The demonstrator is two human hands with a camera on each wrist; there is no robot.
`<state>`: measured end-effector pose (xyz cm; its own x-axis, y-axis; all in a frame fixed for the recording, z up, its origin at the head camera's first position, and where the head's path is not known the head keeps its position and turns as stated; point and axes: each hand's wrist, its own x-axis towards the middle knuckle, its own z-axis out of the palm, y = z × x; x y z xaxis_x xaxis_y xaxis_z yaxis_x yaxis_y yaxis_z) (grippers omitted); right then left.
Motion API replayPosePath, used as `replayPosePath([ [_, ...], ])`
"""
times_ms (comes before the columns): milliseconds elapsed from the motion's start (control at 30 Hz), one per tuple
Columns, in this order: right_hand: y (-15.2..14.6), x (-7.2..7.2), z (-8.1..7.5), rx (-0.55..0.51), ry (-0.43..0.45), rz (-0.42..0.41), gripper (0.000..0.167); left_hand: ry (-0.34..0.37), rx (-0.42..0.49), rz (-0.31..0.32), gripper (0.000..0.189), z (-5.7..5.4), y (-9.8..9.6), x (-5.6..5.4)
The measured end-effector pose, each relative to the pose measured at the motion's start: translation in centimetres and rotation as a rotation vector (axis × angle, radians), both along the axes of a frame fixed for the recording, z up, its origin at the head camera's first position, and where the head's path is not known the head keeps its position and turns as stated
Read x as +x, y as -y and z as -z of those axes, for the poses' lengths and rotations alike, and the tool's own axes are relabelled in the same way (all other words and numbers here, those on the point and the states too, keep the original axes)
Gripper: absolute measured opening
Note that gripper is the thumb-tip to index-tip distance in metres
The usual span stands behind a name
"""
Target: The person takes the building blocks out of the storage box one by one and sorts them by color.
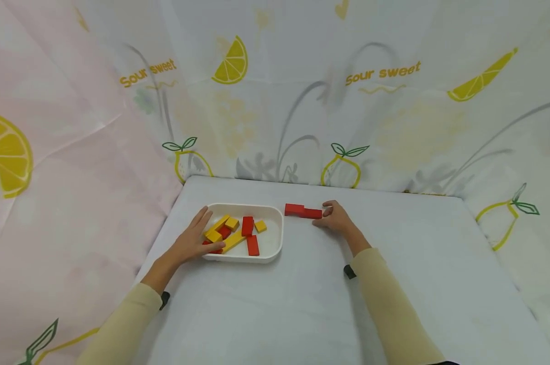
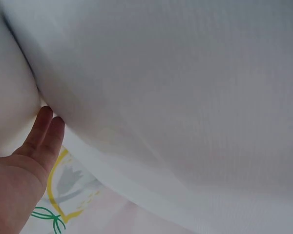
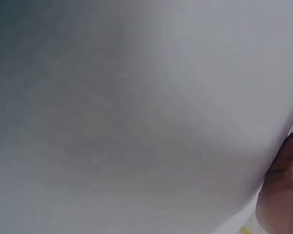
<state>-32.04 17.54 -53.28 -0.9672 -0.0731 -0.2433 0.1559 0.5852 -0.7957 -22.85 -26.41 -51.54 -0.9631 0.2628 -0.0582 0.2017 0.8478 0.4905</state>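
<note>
A white tray (image 1: 275, 248) holds several red and yellow blocks. My left hand (image 1: 190, 243) rests at the tray's left end, fingers straight along the rim and thumb reaching over the front side. In the left wrist view, two straight fingers of the left hand (image 2: 27, 168) show at the lower left. To the right of the tray, a red block (image 1: 295, 209) and a second red block (image 1: 312, 213) lie end to end, slightly offset. My right hand (image 1: 336, 220) is at the second block's right end, thumb and forefinger spread on either side. Only part of the right hand (image 3: 281, 187) shows in the right wrist view.
A white-covered table (image 1: 275, 304) lies under everything. Behind it hangs a cloth (image 1: 275, 116) printed with lemons, and pinkish cloth (image 1: 74, 203) hangs on the left. In the tray, a small yellow block (image 1: 260, 226) sits apart from the pile.
</note>
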Motion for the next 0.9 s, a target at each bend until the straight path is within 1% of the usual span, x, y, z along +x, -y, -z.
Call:
replayPosePath([
  [133,0.0,0.0,-0.3,-0.039,0.036,0.01,0.079,0.005,-0.046,0.048,0.116,-0.3,0.7,0.0],
  [200,0.1,-0.1,-0.2,-0.029,0.054,-0.002,0.081,0.016,-0.061,0.054,0.117,-0.3,1.0,0.1],
  [300,0.1,-0.3,0.0,0.008,0.056,-0.023,0.085,0.024,-0.064,0.046,0.118,-0.2,1.2,0.2],
  [433,-0.5,-0.1,-0.1,0.062,0.039,-0.035,0.091,0.019,-0.044,0.036,0.117,0.3,0.7,0.1],
  [567,-1.5,0.4,-0.7,0.086,0.046,-0.034,0.099,0.005,-0.032,0.045,0.116,0.7,0.2,-0.1],
  [633,-1.8,0.7,-1.2,0.089,0.04,-0.054,0.104,-0.003,-0.033,0.047,0.115,0.7,0.1,-0.2],
  [700,-1.8,1.1,-1.6,0.118,0.001,-0.081,0.107,-0.008,-0.038,0.045,0.114,0.7,0.2,-0.2],
  [767,-1.7,1.4,-1.9,0.154,-0.057,-0.111,0.106,-0.011,-0.045,0.04,0.113,0.7,0.4,-0.1],
  [800,-1.5,1.6,-2.1,0.182,-0.1,-0.122,0.104,-0.014,-0.049,0.038,0.113,0.7,0.5,-0.1],
  [900,-1.1,1.8,-2.2,0.313,-0.217,-0.145,0.097,-0.016,-0.048,0.03,0.112,0.5,0.7,0.0],
])
